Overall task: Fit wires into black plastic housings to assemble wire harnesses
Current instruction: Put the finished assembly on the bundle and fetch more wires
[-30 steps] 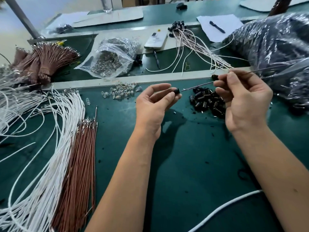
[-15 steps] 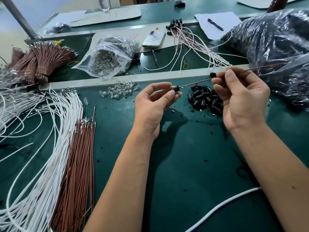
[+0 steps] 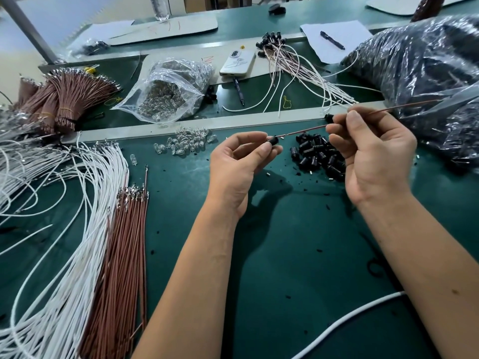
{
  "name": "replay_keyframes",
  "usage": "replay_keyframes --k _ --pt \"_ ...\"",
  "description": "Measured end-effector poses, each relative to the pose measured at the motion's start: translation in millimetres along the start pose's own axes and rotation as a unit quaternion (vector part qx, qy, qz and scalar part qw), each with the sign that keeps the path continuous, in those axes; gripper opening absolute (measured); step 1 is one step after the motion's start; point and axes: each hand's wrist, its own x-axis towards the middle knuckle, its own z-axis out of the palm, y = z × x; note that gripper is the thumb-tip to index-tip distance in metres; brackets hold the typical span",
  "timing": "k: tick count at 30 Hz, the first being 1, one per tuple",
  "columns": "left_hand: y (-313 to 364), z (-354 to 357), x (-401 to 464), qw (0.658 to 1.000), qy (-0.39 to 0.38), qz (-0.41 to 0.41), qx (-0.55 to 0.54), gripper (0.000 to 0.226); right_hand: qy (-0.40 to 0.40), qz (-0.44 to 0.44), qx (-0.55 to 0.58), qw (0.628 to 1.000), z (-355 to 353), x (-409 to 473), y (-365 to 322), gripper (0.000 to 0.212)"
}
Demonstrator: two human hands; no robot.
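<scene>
Meanwhile left hand (image 3: 237,167) pinches a black housing (image 3: 273,140); right hand (image 3: 373,154) pinches a brown wire (image 3: 303,130) above loose housings (image 3: 317,154), beside clear bulbs (image 3: 189,143) on the desk (image 3: 285,255).

Two bare forearms, uncovered from elbow end to wrist, with no sleeve edge anywhere in view. No glove, ring, watch or band on the left hand (image 3: 237,164) or the right hand (image 3: 375,154). Short, plain fingernails, trimmed close and unpainted, seen on thumb and fingertips. One small dark mole on the right forearm, about midway along its upper side. Fine creases across the palm heels and inner wrists. Faint tendon lines along the inner left forearm. Nothing worn anywhere.
</scene>
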Motion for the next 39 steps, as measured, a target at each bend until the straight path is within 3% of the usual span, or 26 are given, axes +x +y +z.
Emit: replay_keyframes --k 15,24,39 --pt "-2.2 -1.3 1.4 1.0 -0.01 -0.006 0.0 0.013 -0.013 -0.002 -0.005 1.0 0.0 -0.7 1.2 0.01" --pt "-6.3 0.2 0.8 0.997 -0.029 0.028 0.068 0.015 -0.108 0.061 -0.06 0.99 2.0 -4.7 11.3 0.013" --pt "-8.5 6.1 -2.1 0.998 -0.032 0.014 0.06 0.014 -0.099 0.031 -0.075 0.992 8.4 -14.1 16.8 0.015"
